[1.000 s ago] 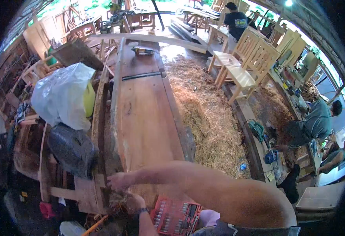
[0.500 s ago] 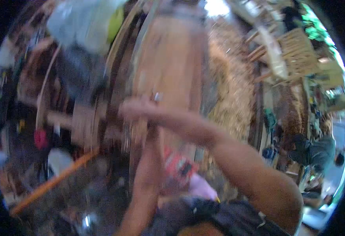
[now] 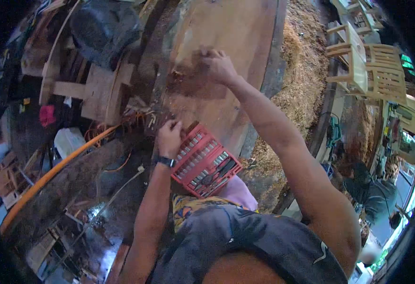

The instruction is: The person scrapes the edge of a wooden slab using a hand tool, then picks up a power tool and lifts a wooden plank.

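A red socket set case (image 3: pixel 195 163) lies open near my body, tilted on the near end of the plank, with rows of sockets and dark tools in it. My left hand (image 3: pixel 169 140), with a dark watch at the wrist, is beside the case's left edge. Its fingers are curled together, and what they hold, if anything, is hidden. Farther out, my right hand (image 3: pixel 219 68) reaches over the wide wooden plank (image 3: pixel 245 42). Motion smears its fingers, so I cannot make out anything in them. A dark blurred patch lies on the plank just left of it.
Wood shavings (image 3: pixel 302 66) cover the ground on the right. Pale wooden chairs (image 3: pixel 354 61) stand beyond them. An orange pole or pipe (image 3: pixel 51 177) slants across the left side, near a pink cloth (image 3: pixel 47 115) and a white bag (image 3: pixel 70 142). A person in a grey shirt (image 3: pixel 380 196) is at far right.
My hands were close together with forearms crossing over the plank; now they are apart, the right farther out and the left by the case. The view has shifted, and the case shows more fully.
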